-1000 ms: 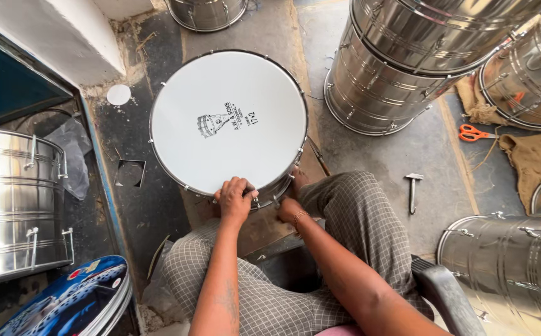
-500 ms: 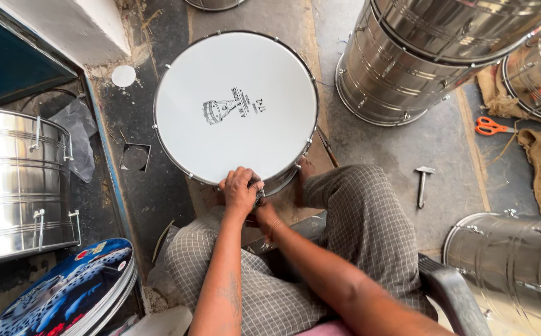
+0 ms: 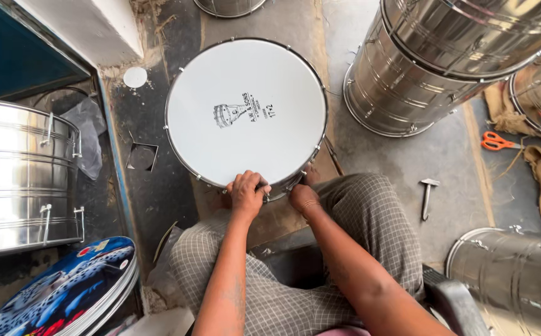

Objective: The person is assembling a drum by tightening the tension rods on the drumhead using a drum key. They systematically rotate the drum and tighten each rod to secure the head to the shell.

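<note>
A round drum with a white head point(image 3: 245, 112) and a metal rim lies flat on the floor in front of my knees. My left hand point(image 3: 245, 191) is curled over the near rim, fingers closed on something small at a tension lug; what it grips is hidden. My right hand point(image 3: 301, 198) rests just right of it, against the drum's near side below the rim, fingers tucked under. I sit with checked trousers point(image 3: 370, 211) spread either side.
Steel drum shells stand at the right point(image 3: 432, 68), lower right point(image 3: 513, 274) and left point(image 3: 15, 174). A small metal drum key point(image 3: 428, 196) and orange scissors point(image 3: 497, 143) lie on the floor at right. Printed blue drum heads point(image 3: 65, 292) are stacked at lower left.
My right hand has slid left along the rim, closer to my left hand. The camera view shifted, so the drum sits lower and more central.
</note>
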